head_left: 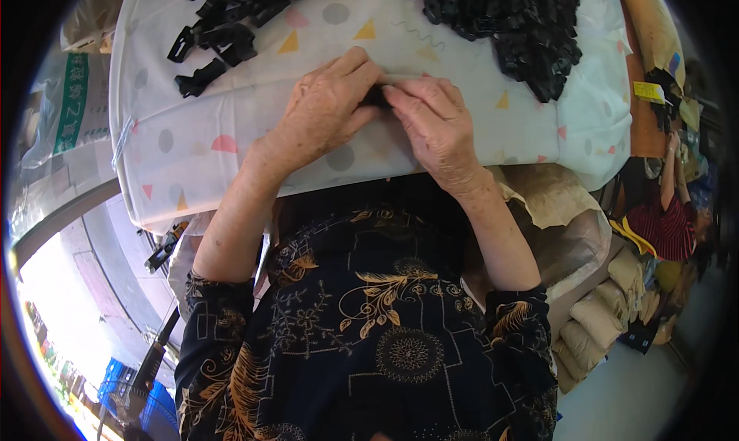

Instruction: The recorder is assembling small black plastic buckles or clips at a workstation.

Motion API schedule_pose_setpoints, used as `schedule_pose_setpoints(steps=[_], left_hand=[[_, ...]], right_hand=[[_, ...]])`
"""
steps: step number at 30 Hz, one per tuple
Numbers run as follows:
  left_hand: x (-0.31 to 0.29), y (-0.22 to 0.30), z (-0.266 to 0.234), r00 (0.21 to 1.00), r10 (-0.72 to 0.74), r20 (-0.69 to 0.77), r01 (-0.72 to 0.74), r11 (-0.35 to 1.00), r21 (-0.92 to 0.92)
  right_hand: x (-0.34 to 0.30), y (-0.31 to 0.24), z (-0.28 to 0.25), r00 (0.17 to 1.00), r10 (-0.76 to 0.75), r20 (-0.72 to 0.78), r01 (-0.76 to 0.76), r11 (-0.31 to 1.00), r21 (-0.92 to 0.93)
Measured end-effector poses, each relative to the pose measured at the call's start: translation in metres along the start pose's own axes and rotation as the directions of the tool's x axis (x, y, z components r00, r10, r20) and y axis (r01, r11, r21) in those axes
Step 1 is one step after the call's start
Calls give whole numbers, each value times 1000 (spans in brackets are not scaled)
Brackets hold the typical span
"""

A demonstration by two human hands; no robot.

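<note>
Both my hands meet over the near middle of a table with a patterned white cloth (254, 164). Between them is a small black plastic part (375, 97), mostly covered by fingers. My left hand (327, 106) closes on its left side, and my right hand (435, 125) pinches it from the right. Loose black plastic parts (231, 44) lie scattered at the far left, the closest one (200, 79) a little beyond my left wrist. A bigger heap of similar black parts (508, 25) sits at the far right.
An open paper sack (566, 210) stands below the table's right edge. Several stuffed tan sacks (593, 325) lie on the floor to the right, where another person in a striped top (670, 229) is at work. A blue crate (138, 399) is at lower left.
</note>
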State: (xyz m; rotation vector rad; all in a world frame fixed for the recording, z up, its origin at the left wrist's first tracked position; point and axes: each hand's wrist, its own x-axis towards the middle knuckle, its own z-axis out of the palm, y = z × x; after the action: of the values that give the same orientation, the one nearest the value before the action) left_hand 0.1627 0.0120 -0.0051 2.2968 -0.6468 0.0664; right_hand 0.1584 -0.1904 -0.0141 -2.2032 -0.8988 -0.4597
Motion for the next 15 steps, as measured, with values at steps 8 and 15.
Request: schedule_pose_setpoints(steps=[8, 15], left_hand=[[-3, 0, -3, 999, -38, 20, 39, 999, -7], [-16, 49, -61, 996, 49, 71, -58, 990, 129]], right_hand=[[-7, 0, -2, 991, -64, 121, 88, 975, -203], [-4, -17, -42, 989, 10, -147, -9, 1000, 5]])
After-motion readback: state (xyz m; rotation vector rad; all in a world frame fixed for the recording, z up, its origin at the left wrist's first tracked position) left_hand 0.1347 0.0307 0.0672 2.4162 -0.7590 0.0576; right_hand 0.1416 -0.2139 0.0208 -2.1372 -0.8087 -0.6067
